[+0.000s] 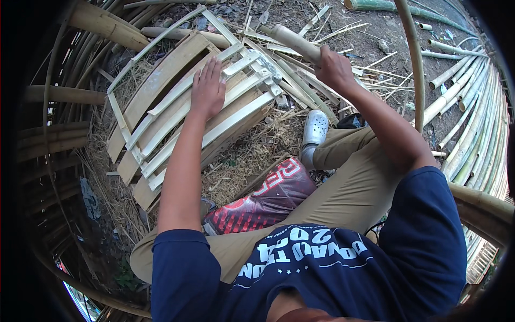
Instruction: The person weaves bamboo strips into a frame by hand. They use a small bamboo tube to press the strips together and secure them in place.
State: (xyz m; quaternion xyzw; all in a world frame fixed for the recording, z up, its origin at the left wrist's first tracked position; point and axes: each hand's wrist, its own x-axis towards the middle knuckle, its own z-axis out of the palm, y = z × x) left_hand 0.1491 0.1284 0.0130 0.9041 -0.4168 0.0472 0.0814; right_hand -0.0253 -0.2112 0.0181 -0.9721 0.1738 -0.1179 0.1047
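Observation:
A frame of pale split-bamboo slats (236, 92) lies across curved wooden boards (155, 86), ahead and left of me. My left hand (208, 92) rests flat on the slats with its fingers stretched out. In my right hand (333, 70) is a thick, round bamboo or wooden club (294, 42), gripped at its near end. The club is raised beside the frame's right end, tilted up toward the left. Under it, several slat ends cross and overlap at a joint (263, 68).
Cut bamboo poles (472, 129) are piled along the right. A thin bent pole (412, 59) rises near my right arm. Shavings and split strips (375, 75) litter the ground. A dark red printed cloth or sack (263, 198) lies between my legs, near my light clog (316, 127).

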